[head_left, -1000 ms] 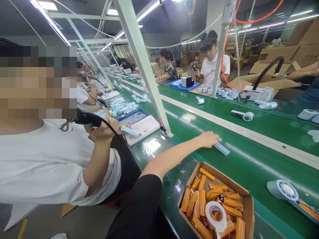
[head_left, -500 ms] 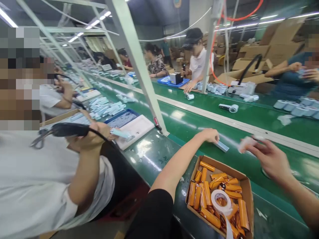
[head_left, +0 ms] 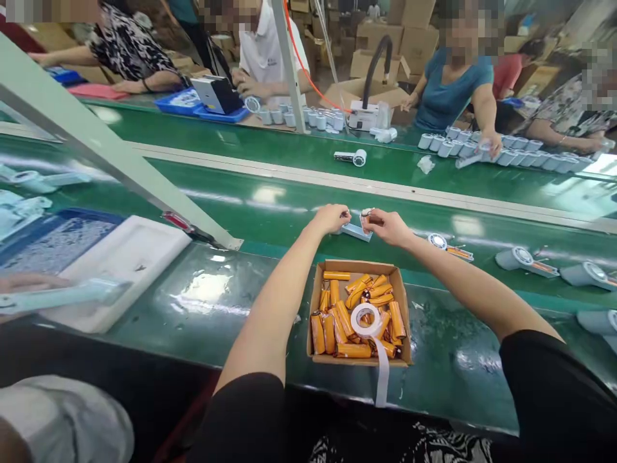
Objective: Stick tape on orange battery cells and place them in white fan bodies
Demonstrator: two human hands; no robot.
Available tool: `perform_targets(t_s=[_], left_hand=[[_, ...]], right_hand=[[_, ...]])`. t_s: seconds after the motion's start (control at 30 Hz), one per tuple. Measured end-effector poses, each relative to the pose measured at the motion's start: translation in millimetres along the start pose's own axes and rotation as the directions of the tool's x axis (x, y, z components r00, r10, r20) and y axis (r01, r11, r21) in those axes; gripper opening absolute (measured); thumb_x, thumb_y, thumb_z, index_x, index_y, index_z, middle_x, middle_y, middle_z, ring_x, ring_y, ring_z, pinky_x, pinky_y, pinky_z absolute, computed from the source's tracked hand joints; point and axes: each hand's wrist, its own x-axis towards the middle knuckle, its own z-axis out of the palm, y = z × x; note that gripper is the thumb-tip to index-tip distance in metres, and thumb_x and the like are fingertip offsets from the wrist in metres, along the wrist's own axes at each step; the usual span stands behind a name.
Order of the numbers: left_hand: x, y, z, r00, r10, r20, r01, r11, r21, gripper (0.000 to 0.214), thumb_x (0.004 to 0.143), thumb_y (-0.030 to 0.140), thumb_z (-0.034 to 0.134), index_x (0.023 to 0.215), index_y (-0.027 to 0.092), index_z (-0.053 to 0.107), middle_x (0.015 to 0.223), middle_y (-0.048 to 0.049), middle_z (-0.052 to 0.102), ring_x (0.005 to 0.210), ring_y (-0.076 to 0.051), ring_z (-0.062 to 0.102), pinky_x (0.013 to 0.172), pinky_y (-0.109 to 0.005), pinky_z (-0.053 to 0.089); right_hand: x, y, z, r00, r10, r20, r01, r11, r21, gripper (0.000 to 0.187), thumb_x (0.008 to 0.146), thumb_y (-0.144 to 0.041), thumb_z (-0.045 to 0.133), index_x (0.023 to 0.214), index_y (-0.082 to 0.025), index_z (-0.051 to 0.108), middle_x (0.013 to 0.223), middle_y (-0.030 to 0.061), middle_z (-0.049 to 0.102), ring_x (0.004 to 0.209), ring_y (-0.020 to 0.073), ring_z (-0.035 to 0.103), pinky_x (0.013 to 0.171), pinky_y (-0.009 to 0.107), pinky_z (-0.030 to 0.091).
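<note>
My left hand (head_left: 331,219) is closed at the near end of a long, light-blue plastic handle piece (head_left: 357,232) on the green conveyor belt (head_left: 270,222). Just to its right, my right hand (head_left: 391,227) pinches a small whitish part (head_left: 366,216), partly hidden by the fingers, close to the far end of the handle piece. Below my hands stands a cardboard box (head_left: 407,308) of orange-wrapped battery packs (head_left: 354,350). On the packs lies a roll of white tape (head_left: 357,319), its loose end hanging over the box's front edge.
Several light-blue fan bodies (head_left: 517,257) with orange packs line the belt at right. A slanted metal post (head_left: 120,173) rises at left, beside a white tray (head_left: 144,247) and a co-worker's hand (head_left: 33,283). Across the belt, people sit behind rows of blue-white housings (head_left: 511,154).
The view has swung right and down. My right hand has come leftward with the whitish part, up to the handle piece that my left hand holds.
</note>
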Motion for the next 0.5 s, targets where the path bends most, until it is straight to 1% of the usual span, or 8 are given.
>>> perform_targets(t_s=[0.13,0.2,0.27,0.33,0.43,0.5], left_hand=[[-3.8,13.0,-3.2,1.0,-0.004,-0.006,0.004,1.0,0.023,0.02,0.1,0.022,0.064,0.114,0.022,0.079,0.129,-0.0045,0.079,0.123,-0.023,0.071,0.099,-0.027,0.05],[-3.0,19.2,-3.6,1.0,-0.004,-0.011,0.004,0.999,0.04,0.018,0.1,0.024,0.065,0.111,0.024,0.08,0.125,-0.0029,0.08,0.119,-0.021,0.072,0.096,-0.025,0.051],[0.2,23.1,-2.4,1.0,-0.01,-0.018,0.011,0.998,0.056,0.017,0.1,0.025,0.065,0.108,0.025,0.08,0.121,-0.0027,0.081,0.115,-0.021,0.073,0.093,-0.024,0.051],[3.5,25.3,0.5,0.999,-0.023,-0.032,0.025,0.998,0.064,0.019,0.101,0.026,0.062,0.109,0.024,0.079,0.118,-0.0047,0.081,0.112,-0.022,0.074,0.09,-0.026,0.052],[5.0,28.5,7.6,0.998,-0.043,-0.051,0.046,0.997,0.058,0.022,0.103,0.023,0.057,0.113,0.021,0.076,0.117,-0.0097,0.081,0.11,-0.024,0.075,0.088,-0.029,0.053],[5.3,31.1,12.1,0.997,-0.049,-0.054,0.052,0.998,0.043,0.023,0.103,0.022,0.056,0.114,0.019,0.075,0.116,-0.0122,0.08,0.107,-0.025,0.075,0.086,-0.03,0.054]], right_hand=[[-0.6,-1.1,-2.4,0.999,-0.004,0.052,0.013,0.982,-0.191,0.022,0.096,-0.039,0.059,0.103,-0.021,0.07,0.09,0.003,0.08,0.08,0.0192,0.07,0.08,0.029,0.053],[1.1,0.8,-4.7,0.993,0.024,0.117,0.013,0.951,-0.307,0.022,0.098,-0.038,0.056,0.1,-0.022,0.071,0.09,0.004,0.079,0.077,0.0198,0.069,0.077,0.029,0.051],[5.1,3.6,-6.1,0.977,0.065,0.202,0.03,0.9,-0.434,0.025,0.1,-0.035,0.053,0.106,-0.022,0.073,0.091,0.0057,0.079,0.077,0.0211,0.07,0.076,0.029,0.05],[9.4,4.2,-6.1,0.957,0.118,0.264,0.051,0.829,-0.557,0.03,0.102,-0.032,0.051,0.119,-0.022,0.075,0.096,0.008,0.081,0.083,0.0236,0.073,0.077,0.03,0.049],[13.1,-2.3,-4.0,0.931,0.202,0.303,0.066,0.725,-0.685,0.039,0.105,-0.031,0.05,0.136,-0.025,0.072,0.108,0.011,0.082,0.095,0.0275,0.077,0.081,0.031,0.05],[15.1,-10.1,-1.7,0.911,0.246,0.331,0.078,0.685,-0.724,0.043,0.107,-0.035,0.048,0.144,-0.026,0.069,0.112,0.0124,0.082,0.1,0.029,0.077,0.084,0.033,0.051]])
